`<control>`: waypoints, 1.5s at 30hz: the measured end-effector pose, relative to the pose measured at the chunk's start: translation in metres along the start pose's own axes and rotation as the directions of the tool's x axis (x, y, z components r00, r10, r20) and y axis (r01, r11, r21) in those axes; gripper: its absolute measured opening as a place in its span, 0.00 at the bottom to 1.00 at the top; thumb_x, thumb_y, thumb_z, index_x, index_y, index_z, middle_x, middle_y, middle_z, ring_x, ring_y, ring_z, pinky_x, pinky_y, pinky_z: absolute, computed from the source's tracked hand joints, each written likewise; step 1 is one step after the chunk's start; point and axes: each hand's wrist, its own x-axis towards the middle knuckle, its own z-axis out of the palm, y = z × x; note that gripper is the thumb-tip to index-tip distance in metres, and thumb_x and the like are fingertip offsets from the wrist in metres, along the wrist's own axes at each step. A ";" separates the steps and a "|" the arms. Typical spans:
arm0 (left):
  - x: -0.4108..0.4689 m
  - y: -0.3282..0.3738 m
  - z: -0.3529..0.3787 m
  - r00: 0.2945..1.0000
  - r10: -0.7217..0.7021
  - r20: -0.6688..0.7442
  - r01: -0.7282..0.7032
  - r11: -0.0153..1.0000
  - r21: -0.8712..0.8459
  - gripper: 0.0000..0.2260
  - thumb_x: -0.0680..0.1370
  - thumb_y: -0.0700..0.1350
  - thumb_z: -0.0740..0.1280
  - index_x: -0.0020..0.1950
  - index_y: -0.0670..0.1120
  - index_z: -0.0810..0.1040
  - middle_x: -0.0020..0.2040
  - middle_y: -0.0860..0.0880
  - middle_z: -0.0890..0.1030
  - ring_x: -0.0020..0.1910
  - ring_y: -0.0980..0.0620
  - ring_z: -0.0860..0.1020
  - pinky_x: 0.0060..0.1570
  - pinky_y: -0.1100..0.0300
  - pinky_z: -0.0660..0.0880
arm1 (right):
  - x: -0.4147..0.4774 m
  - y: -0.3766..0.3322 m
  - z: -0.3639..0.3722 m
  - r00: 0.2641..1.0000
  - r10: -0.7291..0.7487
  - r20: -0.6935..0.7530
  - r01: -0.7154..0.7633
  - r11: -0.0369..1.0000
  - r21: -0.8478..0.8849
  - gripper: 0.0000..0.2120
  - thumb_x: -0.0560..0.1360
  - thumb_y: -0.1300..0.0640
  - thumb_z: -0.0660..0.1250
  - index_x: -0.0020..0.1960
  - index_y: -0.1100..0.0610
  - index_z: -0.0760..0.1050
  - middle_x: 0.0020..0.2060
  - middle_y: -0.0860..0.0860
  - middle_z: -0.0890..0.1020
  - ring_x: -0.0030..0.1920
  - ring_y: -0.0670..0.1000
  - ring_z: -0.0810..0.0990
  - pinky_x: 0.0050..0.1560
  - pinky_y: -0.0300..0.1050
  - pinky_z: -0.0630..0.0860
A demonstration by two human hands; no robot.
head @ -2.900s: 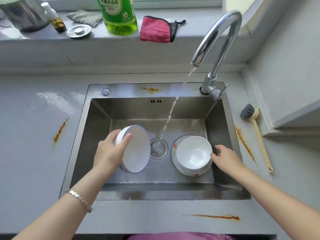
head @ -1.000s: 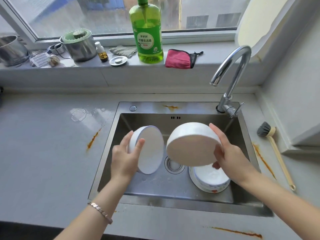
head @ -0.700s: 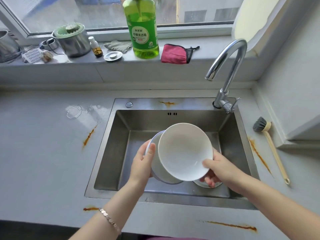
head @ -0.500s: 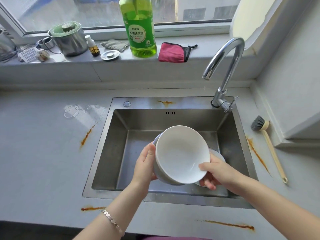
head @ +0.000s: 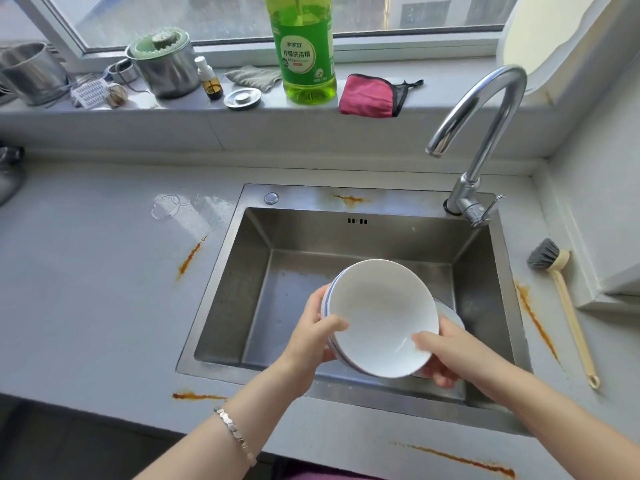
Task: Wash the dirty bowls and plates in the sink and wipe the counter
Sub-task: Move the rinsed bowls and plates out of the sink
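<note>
Two white bowls are nested together and held tilted over the steel sink. My left hand grips the stack's left rim, thumb on the inner bowl's edge. My right hand holds the lower right side, thumb inside the bowl and fingers curled beneath. Behind the bowls a sliver of a white plate shows on the sink floor, mostly hidden. The tap is not running.
Orange stains streak the grey counter left, right and in front of the sink. A dish brush lies to the right. On the sill stand green detergent, a red cloth, a grey rag and metal pots.
The water stopped running. My right hand lifted the second bowl from the plate and set it into the bowl in my left hand; both hands now hold the stack.
</note>
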 end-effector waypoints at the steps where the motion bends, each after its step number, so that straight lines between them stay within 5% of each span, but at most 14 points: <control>1: 0.000 0.000 -0.001 1.000 -0.011 -0.020 0.011 1.000 -0.010 0.26 0.61 0.45 0.62 0.58 0.61 0.70 0.56 0.53 0.76 0.54 0.49 0.77 0.37 0.58 0.77 | 0.002 -0.003 -0.001 1.000 0.009 0.006 -0.009 1.000 -0.027 0.10 0.77 0.59 0.56 0.56 0.49 0.64 0.35 0.56 0.79 0.23 0.50 0.76 0.23 0.38 0.69; 4: -0.001 0.003 -0.008 0.997 -0.049 -0.055 0.050 0.999 0.010 0.26 0.61 0.43 0.58 0.57 0.60 0.68 0.56 0.51 0.74 0.54 0.48 0.75 0.43 0.53 0.80 | 0.010 -0.015 0.003 0.999 0.006 0.040 -0.006 1.000 -0.005 0.13 0.78 0.63 0.53 0.60 0.50 0.64 0.46 0.54 0.79 0.30 0.50 0.82 0.28 0.41 0.76; 10: 0.005 0.016 -0.069 0.980 -0.169 -0.106 0.187 0.963 0.194 0.23 0.74 0.35 0.55 0.66 0.53 0.62 0.54 0.50 0.71 0.50 0.48 0.74 0.41 0.54 0.81 | 0.043 -0.053 0.039 0.993 -0.113 0.047 0.114 0.993 -0.037 0.23 0.64 0.58 0.56 0.59 0.50 0.69 0.43 0.56 0.81 0.32 0.54 0.82 0.35 0.49 0.80; 14: 0.012 0.030 -0.137 0.970 -0.151 -0.190 0.192 0.957 0.220 0.20 0.74 0.34 0.56 0.64 0.50 0.65 0.52 0.49 0.73 0.46 0.51 0.76 0.35 0.63 0.79 | 0.083 -0.098 0.089 0.990 -0.119 0.080 0.127 0.986 -0.106 0.20 0.70 0.62 0.55 0.61 0.51 0.69 0.40 0.59 0.82 0.31 0.57 0.82 0.32 0.47 0.79; 17: 0.022 0.042 -0.203 0.958 -0.109 -0.264 0.157 0.973 0.168 0.21 0.75 0.34 0.56 0.63 0.53 0.66 0.55 0.47 0.75 0.45 0.49 0.78 0.38 0.58 0.81 | 0.122 -0.137 0.136 0.990 -0.111 0.086 0.121 0.984 -0.133 0.22 0.71 0.65 0.53 0.62 0.51 0.68 0.40 0.63 0.82 0.32 0.59 0.83 0.34 0.47 0.80; 22: 0.061 0.071 -0.317 0.910 -0.032 -0.414 0.073 0.994 0.084 0.13 0.78 0.42 0.61 0.63 0.48 0.69 0.52 0.49 0.76 0.41 0.48 0.78 0.36 0.56 0.79 | 0.194 -0.211 0.215 0.997 -0.078 0.030 0.080 0.995 -0.067 0.18 0.72 0.67 0.51 0.57 0.57 0.70 0.38 0.61 0.81 0.34 0.60 0.83 0.40 0.52 0.82; 29: 0.126 0.105 -0.431 0.867 -0.043 -0.496 0.084 0.995 0.061 0.18 0.80 0.51 0.59 0.69 0.48 0.65 0.59 0.50 0.72 0.51 0.46 0.77 0.48 0.51 0.78 | 0.316 -0.288 0.303 0.997 0.023 -0.076 -0.017 0.996 0.088 0.18 0.72 0.66 0.50 0.60 0.61 0.68 0.37 0.62 0.80 0.36 0.63 0.82 0.42 0.54 0.82; 34: 0.155 0.110 -0.471 0.863 -0.060 -0.501 0.090 0.995 0.036 0.18 0.80 0.45 0.59 0.71 0.48 0.65 0.57 0.50 0.72 0.50 0.45 0.77 0.50 0.50 0.77 | 0.364 -0.310 0.333 0.989 0.041 -0.139 -0.029 0.996 0.081 0.18 0.71 0.66 0.50 0.58 0.58 0.67 0.41 0.62 0.80 0.30 0.60 0.82 0.36 0.51 0.82; 39: 0.174 0.117 -0.486 0.874 -0.006 -0.487 -0.001 1.000 -0.015 0.08 0.80 0.43 0.59 0.57 0.54 0.69 0.47 0.56 0.75 0.49 0.46 0.77 0.50 0.52 0.77 | 0.385 -0.325 0.337 0.986 0.017 -0.164 -0.002 0.996 0.089 0.18 0.71 0.65 0.51 0.60 0.58 0.67 0.46 0.62 0.79 0.31 0.59 0.81 0.33 0.47 0.82; 42: 0.182 0.117 -0.491 0.879 0.006 -0.477 -0.008 1.000 -0.001 0.07 0.80 0.43 0.58 0.56 0.52 0.70 0.52 0.52 0.76 0.51 0.47 0.77 0.45 0.56 0.77 | 0.386 -0.326 0.335 0.990 0.021 -0.139 -0.007 0.995 0.103 0.18 0.73 0.64 0.54 0.62 0.58 0.67 0.42 0.59 0.79 0.32 0.58 0.81 0.35 0.46 0.82; 45: 0.180 0.110 -0.482 0.872 0.051 -0.487 0.067 0.973 0.221 0.13 0.80 0.47 0.58 0.64 0.49 0.69 0.63 0.47 0.73 0.58 0.46 0.73 0.56 0.53 0.73 | 0.373 -0.321 0.329 0.996 0.002 -0.089 0.002 0.999 0.044 0.21 0.78 0.54 0.59 0.68 0.59 0.63 0.40 0.59 0.78 0.33 0.55 0.80 0.35 0.43 0.80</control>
